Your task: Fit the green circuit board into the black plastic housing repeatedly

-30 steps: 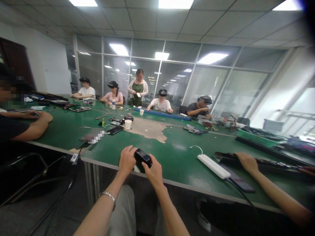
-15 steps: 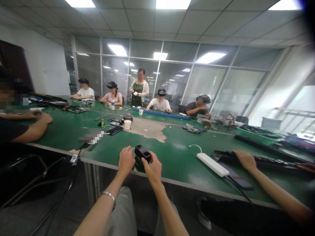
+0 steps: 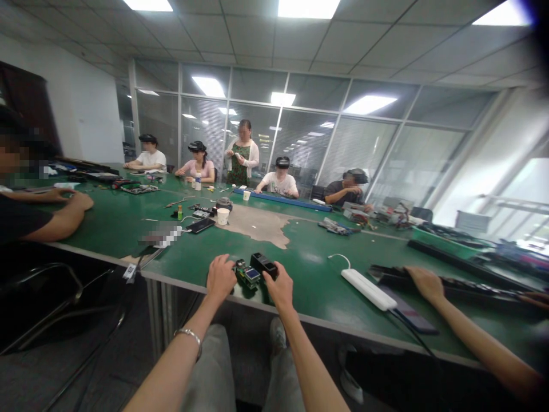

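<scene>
Near the table's front edge, my right hand (image 3: 281,286) grips a black box-shaped casing (image 3: 263,264), thumb and fingers on its right end. Just left of the casing is a small green circuit board (image 3: 247,276) with a little dark screen on its upper face. My left hand (image 3: 221,277) has its curled fingers on the board's left side; the fingertips are partly hidden. The casing and the board are side by side, with the casing slightly farther back.
A white power strip (image 3: 369,289) lies to the right, near a co-worker's hand (image 3: 426,281) on a long dark part. Farther back stand a paper cup (image 3: 222,216) and a black phone-like slab (image 3: 201,225). Several people sit around the green table (image 3: 317,286).
The black casing has come away from the board and moved right with my right hand, uncovering the green board and its screen. My left hand has stayed nearly in place.
</scene>
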`<state>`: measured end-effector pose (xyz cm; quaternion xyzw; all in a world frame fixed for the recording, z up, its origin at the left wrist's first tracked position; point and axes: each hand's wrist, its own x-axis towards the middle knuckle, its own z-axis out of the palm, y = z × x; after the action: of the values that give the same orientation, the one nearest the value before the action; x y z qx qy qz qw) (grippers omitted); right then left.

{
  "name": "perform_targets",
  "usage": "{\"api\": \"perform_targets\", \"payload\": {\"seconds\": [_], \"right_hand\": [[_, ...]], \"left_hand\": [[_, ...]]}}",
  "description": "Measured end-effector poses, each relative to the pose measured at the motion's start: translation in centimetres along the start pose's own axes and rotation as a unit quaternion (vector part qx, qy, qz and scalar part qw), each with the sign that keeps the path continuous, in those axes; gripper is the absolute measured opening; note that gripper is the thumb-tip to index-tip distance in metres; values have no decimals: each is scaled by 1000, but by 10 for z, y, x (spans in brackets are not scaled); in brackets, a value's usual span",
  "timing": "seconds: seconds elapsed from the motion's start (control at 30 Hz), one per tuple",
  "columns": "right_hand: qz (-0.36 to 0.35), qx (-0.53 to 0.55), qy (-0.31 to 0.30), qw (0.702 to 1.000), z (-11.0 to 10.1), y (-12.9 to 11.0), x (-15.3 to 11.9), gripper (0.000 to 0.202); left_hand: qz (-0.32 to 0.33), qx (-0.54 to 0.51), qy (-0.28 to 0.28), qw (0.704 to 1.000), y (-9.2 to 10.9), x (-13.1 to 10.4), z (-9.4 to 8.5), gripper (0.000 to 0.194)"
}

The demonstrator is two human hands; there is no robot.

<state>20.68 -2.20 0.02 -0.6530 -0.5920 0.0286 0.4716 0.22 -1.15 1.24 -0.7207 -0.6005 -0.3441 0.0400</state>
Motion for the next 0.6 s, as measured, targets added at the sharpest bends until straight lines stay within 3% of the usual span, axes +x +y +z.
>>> {"api": "perform_targets", "payload": {"seconds": [0.23, 0.6], "right_hand": [[-33, -67, 17, 997, 7, 13, -5, 70], [4, -13, 17, 1000, -3, 4, -11, 48]], "left_hand": [[0, 8, 2, 1000, 0, 1, 0, 30], [7, 3, -2, 1000, 1, 0, 0, 30]]}}
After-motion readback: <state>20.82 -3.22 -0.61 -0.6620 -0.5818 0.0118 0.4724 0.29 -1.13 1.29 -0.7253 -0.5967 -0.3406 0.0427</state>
